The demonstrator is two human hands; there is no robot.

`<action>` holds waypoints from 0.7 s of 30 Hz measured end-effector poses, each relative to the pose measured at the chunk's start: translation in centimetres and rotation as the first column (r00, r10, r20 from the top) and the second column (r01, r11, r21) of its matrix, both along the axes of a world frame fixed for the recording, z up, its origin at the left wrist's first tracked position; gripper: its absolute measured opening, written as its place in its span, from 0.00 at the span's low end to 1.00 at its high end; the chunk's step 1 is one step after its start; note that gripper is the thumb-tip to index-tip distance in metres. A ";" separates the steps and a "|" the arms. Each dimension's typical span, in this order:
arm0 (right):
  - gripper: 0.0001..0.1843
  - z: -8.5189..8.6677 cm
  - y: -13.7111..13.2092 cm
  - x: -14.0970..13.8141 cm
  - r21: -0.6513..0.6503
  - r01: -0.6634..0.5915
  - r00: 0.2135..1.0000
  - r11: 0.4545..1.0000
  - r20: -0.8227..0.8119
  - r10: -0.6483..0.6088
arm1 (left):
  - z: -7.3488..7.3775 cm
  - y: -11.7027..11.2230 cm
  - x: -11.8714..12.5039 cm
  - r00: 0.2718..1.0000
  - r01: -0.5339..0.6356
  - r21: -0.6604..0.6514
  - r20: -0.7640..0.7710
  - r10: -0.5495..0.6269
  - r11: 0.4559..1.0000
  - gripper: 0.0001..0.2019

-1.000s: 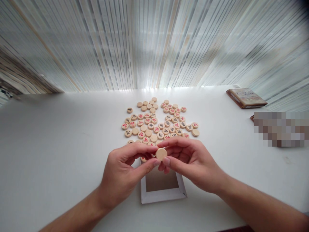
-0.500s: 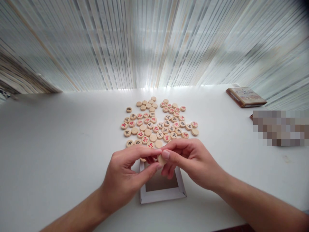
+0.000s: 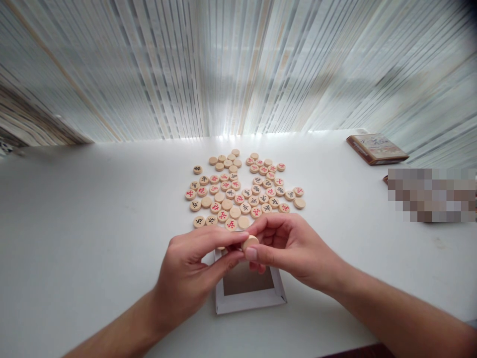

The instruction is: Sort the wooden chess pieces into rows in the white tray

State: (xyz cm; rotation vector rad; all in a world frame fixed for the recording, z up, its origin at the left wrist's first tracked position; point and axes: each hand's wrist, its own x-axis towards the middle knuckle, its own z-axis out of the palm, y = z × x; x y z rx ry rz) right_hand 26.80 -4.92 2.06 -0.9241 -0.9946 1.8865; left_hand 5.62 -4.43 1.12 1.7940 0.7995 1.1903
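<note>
Between my left hand (image 3: 203,263) and my right hand (image 3: 290,248) is a round wooden xiangqi piece (image 3: 250,242), its visible face blank. Fingertips of both hands pinch it from either side. Below them lies a shallow white-rimmed box part (image 3: 251,301) with a grey-brown inside, partly covered by my hands. Just beyond, many xiangqi pieces (image 3: 231,224) lie spread on the white table, some marked in red, some in black, others blank side up. One more piece (image 3: 220,247) shows partly behind my left fingers, at the box's far edge.
A brown-edged box with a pictured top (image 3: 377,148) lies at the far right of the table (image 3: 112,223). Nearer is a pixelated patch hiding another object. Striped curtains (image 3: 223,64) hang along the table's far edge.
The piece in my fingers has turned so its blank face shows more, and my right thumb has slid lower on it. The pieces on the table lie as before; the view has shifted slightly.
</note>
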 end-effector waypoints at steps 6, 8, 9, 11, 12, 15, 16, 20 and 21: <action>0.18 0.0 0.0 0.0 0.023 0.000 1.000 1.000 0.015 -0.001 | 0.2 0.1 0.2 1.000 0.015 0.012 -0.024 -0.015 1.000 0.20; 0.17 0.1 0.0 0.0 0.052 -0.003 1.000 0.999 0.009 0.002 | 0.1 0.0 0.2 1.000 0.009 -0.018 -0.018 -0.009 1.000 0.19; 0.17 0.1 0.0 0.0 0.056 -0.003 1.000 0.998 0.007 0.003 | 0.1 0.0 0.1 1.000 0.007 -0.030 -0.014 -0.007 1.000 0.19; 0.18 0.1 -0.1 0.0 0.040 0.004 1.000 0.999 0.016 -0.005 | 0.0 -0.1 0.1 1.000 0.005 -0.037 -0.013 -0.006 0.999 0.19; 0.18 0.1 -0.1 0.0 0.025 0.011 1.000 1.000 0.025 -0.012 | -0.1 -0.1 0.0 1.000 0.008 -0.032 -0.018 -0.008 0.999 0.19; 0.20 0.0 -0.2 0.0 -0.008 0.027 0.999 1.000 0.045 -0.027 | -0.1 -0.1 0.0 0.999 0.015 -0.008 -0.038 -0.016 1.000 0.18; 0.19 0.1 -0.2 0.0 -0.011 0.025 0.999 1.000 0.046 -0.024 | -0.1 -0.1 0.0 0.999 0.017 -0.011 -0.040 -0.017 1.000 0.18; 0.15 0.5 -0.2 0.1 0.024 -0.007 0.999 1.000 0.032 0.006 | -0.1 -0.1 0.0 1.000 0.016 -0.080 0.006 -0.015 0.997 0.17; 0.15 0.7 -0.1 0.1 0.034 -0.011 0.999 0.999 0.031 0.010 | -0.1 -0.1 0.0 1.000 0.013 -0.099 0.019 -0.011 0.995 0.17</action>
